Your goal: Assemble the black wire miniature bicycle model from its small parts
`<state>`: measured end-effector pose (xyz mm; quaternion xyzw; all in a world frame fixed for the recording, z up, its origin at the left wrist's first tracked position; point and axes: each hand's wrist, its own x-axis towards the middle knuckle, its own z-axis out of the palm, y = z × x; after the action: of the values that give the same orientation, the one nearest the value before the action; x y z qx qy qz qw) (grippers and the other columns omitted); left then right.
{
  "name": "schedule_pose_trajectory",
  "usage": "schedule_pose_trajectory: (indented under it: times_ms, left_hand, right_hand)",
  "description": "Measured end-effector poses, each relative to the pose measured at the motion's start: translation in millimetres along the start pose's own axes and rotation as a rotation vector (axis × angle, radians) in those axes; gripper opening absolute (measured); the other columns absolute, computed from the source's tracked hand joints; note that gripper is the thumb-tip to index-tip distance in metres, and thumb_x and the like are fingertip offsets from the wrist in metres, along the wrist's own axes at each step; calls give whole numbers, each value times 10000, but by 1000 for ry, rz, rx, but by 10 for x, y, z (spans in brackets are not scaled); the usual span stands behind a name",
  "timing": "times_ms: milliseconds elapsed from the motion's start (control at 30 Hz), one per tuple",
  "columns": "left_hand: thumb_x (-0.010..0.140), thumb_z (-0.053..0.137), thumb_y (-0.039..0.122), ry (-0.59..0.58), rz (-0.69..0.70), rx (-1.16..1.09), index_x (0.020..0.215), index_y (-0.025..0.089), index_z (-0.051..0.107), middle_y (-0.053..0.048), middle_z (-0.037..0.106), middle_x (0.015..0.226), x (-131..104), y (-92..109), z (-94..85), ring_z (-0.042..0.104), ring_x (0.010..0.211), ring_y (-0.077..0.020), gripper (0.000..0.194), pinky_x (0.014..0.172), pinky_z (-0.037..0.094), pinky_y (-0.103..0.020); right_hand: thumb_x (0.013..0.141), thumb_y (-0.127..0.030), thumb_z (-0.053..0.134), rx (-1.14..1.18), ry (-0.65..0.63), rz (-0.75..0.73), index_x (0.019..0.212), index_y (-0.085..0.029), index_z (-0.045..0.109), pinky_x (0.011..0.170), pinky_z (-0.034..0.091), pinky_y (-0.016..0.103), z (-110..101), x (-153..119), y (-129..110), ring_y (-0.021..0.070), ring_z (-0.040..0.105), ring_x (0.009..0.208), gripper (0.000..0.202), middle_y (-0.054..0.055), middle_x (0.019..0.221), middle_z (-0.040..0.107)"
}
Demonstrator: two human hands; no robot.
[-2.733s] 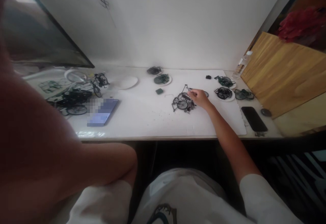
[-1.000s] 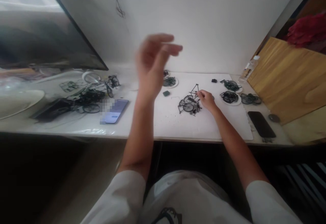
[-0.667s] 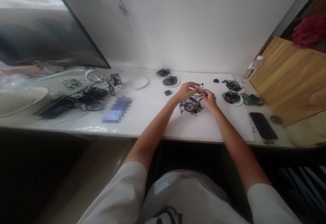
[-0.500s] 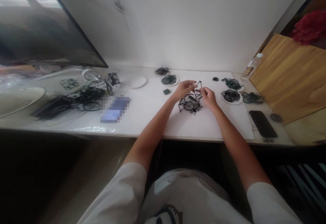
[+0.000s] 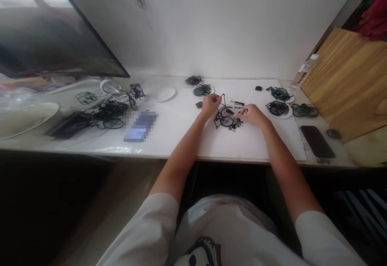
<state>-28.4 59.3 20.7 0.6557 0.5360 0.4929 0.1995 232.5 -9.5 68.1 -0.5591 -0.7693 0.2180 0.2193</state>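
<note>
My left hand (image 5: 211, 104) is closed, its fingertips pinching a thin dark model bicycle frame (image 5: 223, 100) raised over the white board. My right hand (image 5: 253, 115) bends down just to the right, thumb and fingers pressed together among small dark parts; what they hold is too small to make out. Below and between both hands lies a heap of model bicycle parts (image 5: 226, 121), with a spoked wheel and thin rods. A short dark rod-like part (image 5: 237, 102) lies just beyond the right fingertips.
Plates of dark bicycle parts (image 5: 278, 109) stand at right, others (image 5: 203, 90) at the back. A black phone (image 5: 317, 141), a bottle (image 5: 305, 72) and a wooden panel (image 5: 347, 84) are at right. Assembled model bicycles (image 5: 134, 94), a white plate (image 5: 163, 94) and a blurred-out screen device (image 5: 140, 127) lie left.
My hands have moved apart. The left has carried the frame leftward, while the right has let go of it and dropped to the small parts. The view has shifted slightly.
</note>
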Motion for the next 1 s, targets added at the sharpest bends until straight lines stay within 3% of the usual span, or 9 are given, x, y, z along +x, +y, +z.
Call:
schedule_pose_trajectory:
  times_ms: [133, 267, 633, 800, 1000]
  left_hand:
    - [964, 647, 369, 13, 28, 136, 906, 171, 792, -77, 738, 781, -7, -63, 1, 620, 723, -210, 252, 734, 457, -343]
    - [962, 634, 388, 36, 25, 118, 902, 182, 787, -73, 732, 778, -18, -61, 7, 601, 719, -209, 264, 734, 446, -345]
    - [950, 635, 438, 23, 92, 64, 904, 190, 782, -86, 740, 806, -83, 31, 71, 588, 708, -205, 292, 725, 431, -354]
    - [967, 612, 428, -5, 97, 81, 922, 182, 792, -89, 741, 806, -121, 79, 69, 594, 715, -208, 309, 724, 438, -356]
    - [966, 625, 410, -1, 102, 83, 927, 179, 799, -81, 726, 770, -130, 78, 87, 586, 700, -206, 292, 718, 437, -358]
  right_hand:
    - [695, -663, 917, -49, -95, -9, 762, -204, 749, 641, 390, 305, -16, 19, 22, 170, 550, 668, 493, 26, 759, 689]
    - [655, -667, 946, -80, -160, 3, 756, -220, 751, 627, 392, 310, 25, 55, 59, 173, 569, 637, 499, 3, 711, 688]
    - [721, -471, 979, -12, -119, 30, 826, -217, 808, 693, 438, 314, 72, 75, 70, 205, 632, 743, 324, 54, 853, 765]
    - [804, -429, 902, -22, -106, 23, 877, -210, 815, 627, 383, 309, 102, 68, 44, 170, 539, 614, 247, 3, 691, 660]
    - [871, -354, 805, -20, -31, -5, 866, -196, 834, 707, 447, 329, 155, 109, 95, 208, 619, 687, 160, 50, 726, 713]
